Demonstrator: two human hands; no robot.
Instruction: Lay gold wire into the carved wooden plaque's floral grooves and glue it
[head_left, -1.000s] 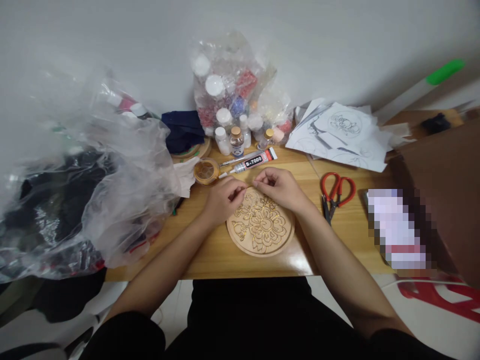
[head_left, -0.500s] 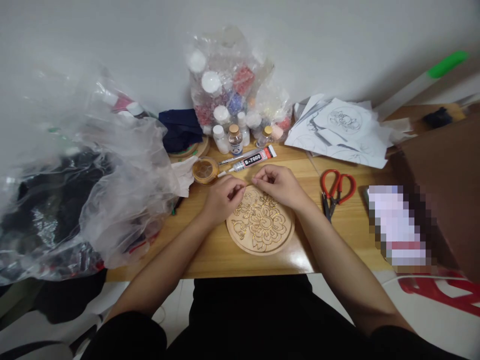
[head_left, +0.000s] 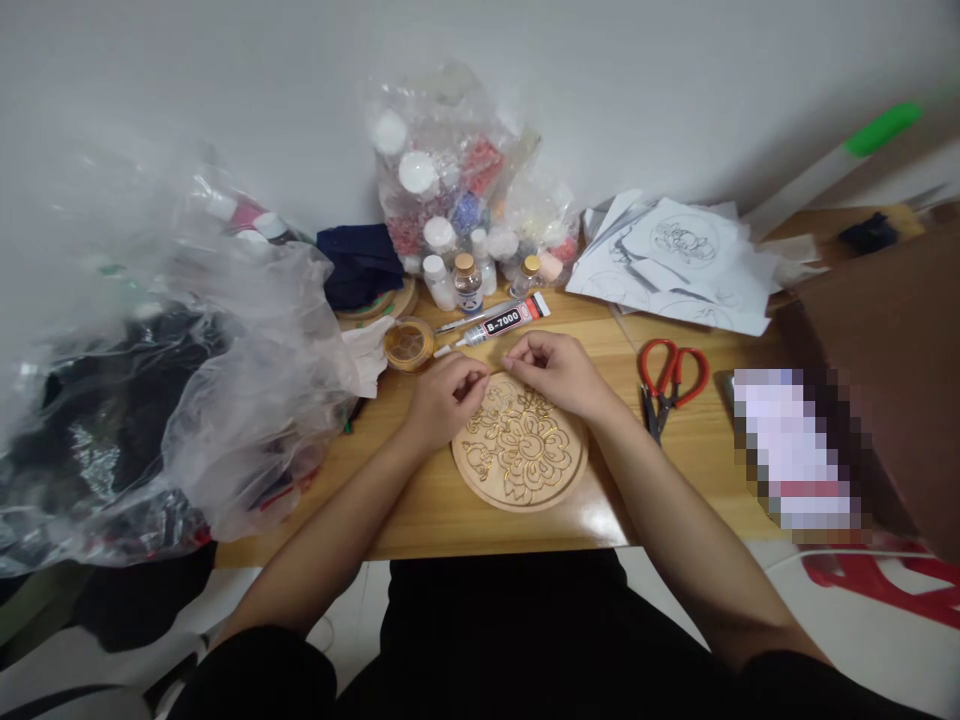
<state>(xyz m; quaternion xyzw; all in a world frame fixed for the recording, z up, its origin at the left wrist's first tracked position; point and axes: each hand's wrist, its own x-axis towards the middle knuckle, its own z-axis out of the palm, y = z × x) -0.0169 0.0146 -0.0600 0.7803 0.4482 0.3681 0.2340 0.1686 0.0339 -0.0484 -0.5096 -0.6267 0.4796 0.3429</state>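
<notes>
A round wooden plaque with a raised rim lies on the table, bearing a flower design outlined in gold. My left hand is over its upper left edge, thumb and fingers pinched together. Facing it across a small gap, my right hand is also closed in a pinch above the upper right edge. Whatever lies between the fingertips of either hand is too small to make out. Just beyond the hands are a B-7000 glue tube and a round amber container.
Red-handled scissors and a blurred-out phone lie to the right, beside a brown box. Small bottles, a clear bag of jars and drawn paper sheets line the back. Plastic bags crowd the left.
The view has shifted very slightly. Both hands keep almost the same pinched pose over the plaque, and nothing else has visibly moved.
</notes>
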